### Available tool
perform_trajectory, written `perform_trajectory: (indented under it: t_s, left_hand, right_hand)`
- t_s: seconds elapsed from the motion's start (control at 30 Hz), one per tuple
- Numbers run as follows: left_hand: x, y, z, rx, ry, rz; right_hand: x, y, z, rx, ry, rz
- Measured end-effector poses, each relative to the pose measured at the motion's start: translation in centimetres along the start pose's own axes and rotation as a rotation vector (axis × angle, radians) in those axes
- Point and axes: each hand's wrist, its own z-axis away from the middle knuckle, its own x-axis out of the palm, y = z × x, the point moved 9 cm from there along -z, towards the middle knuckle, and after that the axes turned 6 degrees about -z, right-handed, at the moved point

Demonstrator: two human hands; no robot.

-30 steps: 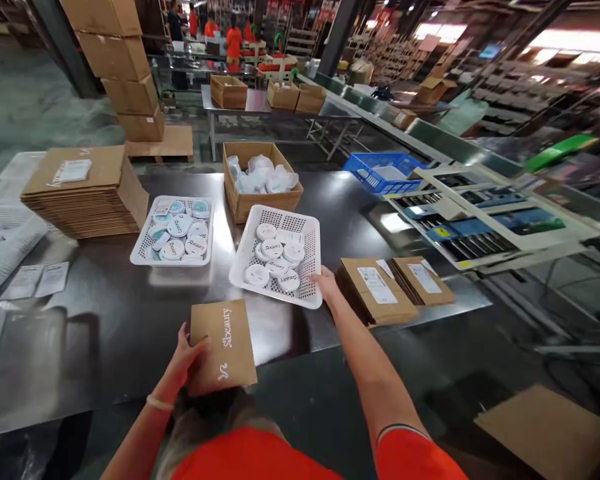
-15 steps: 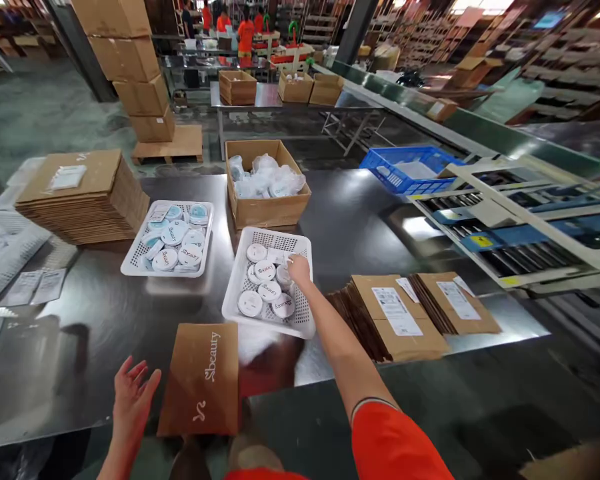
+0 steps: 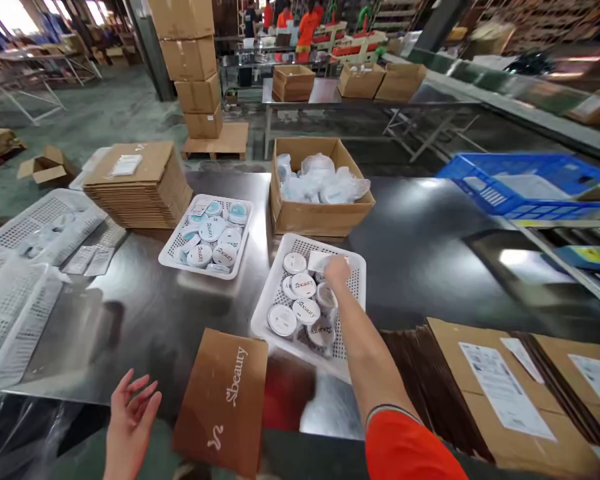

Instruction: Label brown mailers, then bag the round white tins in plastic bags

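Observation:
My right hand [image 3: 338,270] reaches into a white perforated basket [image 3: 359,283] that holds several round white containers [image 3: 303,285] marked "beauty". Its fingers are bent together at the basket's far right, beside a small white card [image 3: 319,261]; blur hides what they grip, if anything. Low on the left, my left hand [image 3: 133,413] hovers with fingers apart and slightly curled, holding nothing. To its right a flat brown cardboard box [image 3: 225,400] printed "beauty" lies at the table's near edge.
A second white basket [image 3: 247,233] holds more round containers. Behind stand a stack of flattened cartons [image 3: 135,187] and an open carton [image 3: 325,217] of wrapped items. Labelled cardboard packages [image 3: 485,387] lie at right, a blue crate [image 3: 530,187] beyond. People [image 3: 307,28] stand far back.
The view has swung left, so the table's contents appear shifted right. My right hand stays at the basket's far right beside the card. My left hand remains raised and open.

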Motion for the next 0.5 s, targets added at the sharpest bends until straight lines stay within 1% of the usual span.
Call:
perform_trajectory:
  t_s: [0.07,0.1,0.13,0.17,0.2,0.23,0.27,0.3,0.33,0.37,0.4,0.43,0.47,0.5]
  left_hand:
    - [1.0,2.4,-0.1,0.025,-0.021,0.028]
    - [1.7,3.9,-0.2,0.034,-0.052,0.049]
    - [2.7,5.6,-0.3,0.056,-0.101,0.075]
    - [3.8,7.3,-0.4,0.079,-0.148,0.102]
    - [4.9,9.0,-0.5,0.105,-0.209,0.140]
    - [6.0,10.5,-0.6,0.132,-0.265,0.183]
    - [7.0,11.8,-0.7,0.161,-0.326,0.240]
    - [8.2,12.9,-0.6,0.185,-0.410,0.304]
    - [9.1,13.6,-0.5,0.201,-0.503,0.365]
    - [9.8,14.0,-0.5,0.210,-0.596,0.418]
    - [10.0,14.0,-0.5,0.217,-0.671,0.454]
    - [9.6,13.6,-1.0,0.228,-0.710,0.472]
    - [8.5,12.8,-1.8,0.241,-0.716,0.470]
    - [7.0,11.7,-3.0,0.251,-0.696,0.448]
  right_hand:
    - [-2.2,-3.2,1.4,-0.125,0.028,-0.008]
    - [-2.9,-5.6,2.9,-0.239,0.033,-0.016]
    - [-3.4,-8.5,5.1,-0.398,0.029,-0.027]
    - [-3.4,-11.7,8.3,-0.605,0.015,-0.042]
    - [-3.2,-15.0,12.8,-0.862,-0.010,-0.061]
    - [-2.7,-17.8,18.0,-1.120,-0.050,-0.080]
    - [-1.9,-19.9,23.5,-1.334,-0.118,-0.090]
    - [-1.2,-21.5,29.0,-1.536,-0.182,-0.107]
    - [-0.5,-22.8,33.8,-1.683,-0.230,-0.125]
    - [0.2,-24.0,37.5,-1.757,-0.259,-0.137]
    - [0.9,-25.3,40.4,-1.794,-0.294,-0.149]
    - [1.8,-26.8,42.3,-1.790,-0.324,-0.158]
    - [2.6,-28.5,43.2,-1.752,-0.351,-0.166]
    - [3.4,-30.2,43.5,-1.698,-0.377,-0.186]
